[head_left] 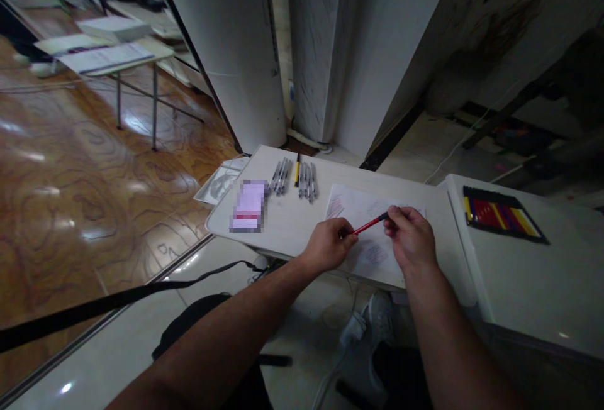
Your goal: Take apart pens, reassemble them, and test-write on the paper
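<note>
Between my two hands I hold a slim red pen [369,226] with a black end, tilted up to the right. My left hand [329,243] pinches its lower red end. The fingers of my right hand [411,237] close around the black upper end. Beneath them lies a white sheet of paper [346,199] with handwriting in patches, partly covered by my hands. Farther left on the table rest two groups of clear pens [280,176], and a yellow and black pen [297,171] lies between them.
A blurred-out phone-like item [249,206] lies at the left end of the small white table [283,221]. On a second white surface [523,284] at right sits a black case of coloured pens [504,215]. A white wall column [325,51] stands behind. A power strip [353,328] lies below.
</note>
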### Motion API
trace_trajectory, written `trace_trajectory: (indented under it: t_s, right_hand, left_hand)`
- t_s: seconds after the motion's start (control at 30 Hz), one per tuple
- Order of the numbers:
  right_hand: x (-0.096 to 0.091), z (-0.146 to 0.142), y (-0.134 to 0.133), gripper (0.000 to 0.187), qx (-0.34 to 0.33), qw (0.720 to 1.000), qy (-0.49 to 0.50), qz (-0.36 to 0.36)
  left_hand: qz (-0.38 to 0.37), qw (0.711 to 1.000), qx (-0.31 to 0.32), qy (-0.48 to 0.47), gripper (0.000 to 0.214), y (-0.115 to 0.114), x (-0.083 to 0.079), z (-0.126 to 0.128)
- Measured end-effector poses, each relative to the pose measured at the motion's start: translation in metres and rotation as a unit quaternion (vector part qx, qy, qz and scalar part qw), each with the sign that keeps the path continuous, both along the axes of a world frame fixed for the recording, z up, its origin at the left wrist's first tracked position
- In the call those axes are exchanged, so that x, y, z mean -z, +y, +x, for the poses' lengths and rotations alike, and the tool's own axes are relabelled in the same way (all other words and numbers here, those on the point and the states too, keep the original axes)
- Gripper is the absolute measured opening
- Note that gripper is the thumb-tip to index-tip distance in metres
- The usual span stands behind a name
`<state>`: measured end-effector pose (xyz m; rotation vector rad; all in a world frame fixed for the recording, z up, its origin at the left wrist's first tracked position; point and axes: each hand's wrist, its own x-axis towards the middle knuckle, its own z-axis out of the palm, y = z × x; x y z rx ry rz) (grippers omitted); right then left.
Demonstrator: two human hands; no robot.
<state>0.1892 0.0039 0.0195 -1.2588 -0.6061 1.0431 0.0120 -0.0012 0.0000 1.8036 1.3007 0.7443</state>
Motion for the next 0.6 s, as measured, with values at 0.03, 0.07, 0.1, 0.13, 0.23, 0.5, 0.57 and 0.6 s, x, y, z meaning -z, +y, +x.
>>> trace_trajectory:
  t_s: [0.03, 0.07, 0.1, 0.13, 0.23, 0.5, 0.57, 0.6]
  right_hand:
    - [0.0000, 0.0000, 0.0000, 0.035, -0.001, 1.000, 0.001, 0.001]
    - [0.0001, 0.0001, 0.0000, 0.034, -0.002, 1.000, 0.001, 0.001]
    - [0.0001, 0.0002, 0.0001, 0.034, -0.003, 1.000, 0.001, 0.002]
    - [0.0001, 0.0002, 0.0001, 0.033, -0.004, 1.000, 0.001, 0.003]
    - [-0.0010, -0.0001, 0.0002, 0.032, -0.008, 1.000, 0.005, 0.005]
    - [-0.0038, -0.0018, -0.0003, 0.030, -0.016, 1.000, 0.015, 0.011]
    - [-0.0036, -0.0015, -0.0004, 0.030, -0.015, 1.000, 0.016, 0.011]
    - [-0.0035, -0.0012, -0.0005, 0.030, -0.014, 1.000, 0.016, 0.010]
  left_hand:
    - [-0.004, 1.000, -0.001, -0.001, 0.014, 0.0001, -0.0001, 0.0001]
    - [-0.007, 1.000, -0.002, -0.003, 0.014, 0.0002, -0.0001, 0.0003]
    - [-0.009, 1.000, -0.004, -0.004, 0.014, 0.0003, 0.0000, 0.0005]
    - [-0.011, 1.000, -0.004, -0.006, 0.014, 0.0004, 0.0002, 0.0006]
    - [-0.016, 1.000, -0.002, -0.015, 0.014, 0.0008, 0.0010, 0.0007]
    - [-0.029, 0.999, 0.009, -0.035, 0.015, 0.0011, 0.0001, -0.0011]
    - [-0.035, 0.999, 0.013, -0.036, 0.015, 0.0012, 0.0003, -0.0013]
    - [-0.039, 0.998, 0.015, -0.037, 0.015, 0.0013, 0.0004, -0.0014]
